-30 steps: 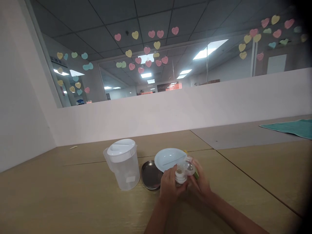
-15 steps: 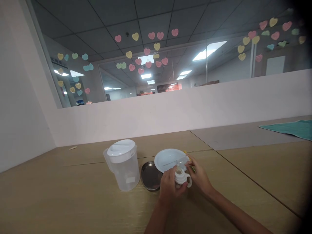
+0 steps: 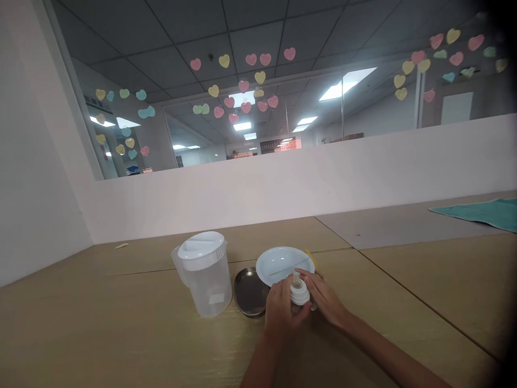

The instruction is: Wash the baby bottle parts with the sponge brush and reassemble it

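Note:
A baby bottle (image 3: pixel 299 295) with a white collar and a clear teat stands upright between my hands, in front of the white bowl (image 3: pixel 278 258). My left hand (image 3: pixel 278 307) is wrapped round its left side, with the thumb across the front. My right hand (image 3: pixel 325 299) closes on the bottle's right side, its fingertips by the teat and collar. That hand covers most of the bottle's white handle, and the bottle's lower body is mostly hidden. A thin straight line, perhaps a stick, shows in the bowl.
A metal tray (image 3: pixel 250 293) sits left of the bottle, beside a clear pitcher (image 3: pixel 210 285) with a white lid. Something yellow (image 3: pixel 311 260) shows at the bowl's right edge. A teal cloth (image 3: pixel 484 214) lies at the far right. A wall with a window borders the table.
My right hand has moved left from the bowl's right edge onto the bottle. The clear piece at its fingers is no longer visible. My left hand stays on the bottle.

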### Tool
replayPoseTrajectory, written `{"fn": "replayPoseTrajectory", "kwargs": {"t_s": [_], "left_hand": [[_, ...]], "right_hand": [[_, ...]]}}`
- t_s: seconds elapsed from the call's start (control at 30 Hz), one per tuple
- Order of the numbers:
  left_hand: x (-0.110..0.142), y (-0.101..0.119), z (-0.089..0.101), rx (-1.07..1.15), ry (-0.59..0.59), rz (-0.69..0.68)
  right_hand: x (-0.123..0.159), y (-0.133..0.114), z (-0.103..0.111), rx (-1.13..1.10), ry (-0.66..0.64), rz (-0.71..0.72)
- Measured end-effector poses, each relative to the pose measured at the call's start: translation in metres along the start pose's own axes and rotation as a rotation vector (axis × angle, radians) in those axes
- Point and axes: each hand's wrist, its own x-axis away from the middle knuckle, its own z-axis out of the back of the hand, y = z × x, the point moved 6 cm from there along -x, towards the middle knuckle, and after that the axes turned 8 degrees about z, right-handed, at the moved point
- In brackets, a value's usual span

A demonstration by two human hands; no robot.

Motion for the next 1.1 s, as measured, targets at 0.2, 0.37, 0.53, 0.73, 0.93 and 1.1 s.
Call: {"fn": "replayPoseTrajectory", "kwargs": {"t_s": [0.2,0.37,0.53,0.73,0.93,1.1], "left_hand": [[-0.001,0.004,0.002,-0.033,0.041,0.036],[-0.001,0.002,-0.001,-0.027,0.041,0.102],[0.001,-0.005,-0.003,0.008,0.008,0.128],[-0.001,-0.006,-0.003,-0.004,0.022,0.156],[-0.002,-0.003,-0.001,-0.032,0.027,0.204],[0.003,-0.005,-0.008,-0.033,0.000,0.182]], "right_hand": [[0.002,-0.023,0.002,0.013,0.046,0.122],[0.003,-0.027,-0.002,-0.047,0.130,0.064],[0.004,-0.014,-0.007,-0.269,0.075,-0.040],[0.002,-0.011,-0.007,-0.415,0.011,-0.068],[0.001,0.004,0.005,-0.282,0.136,-0.107],[0.003,-0.007,0.001,-0.135,0.062,0.013]]}}
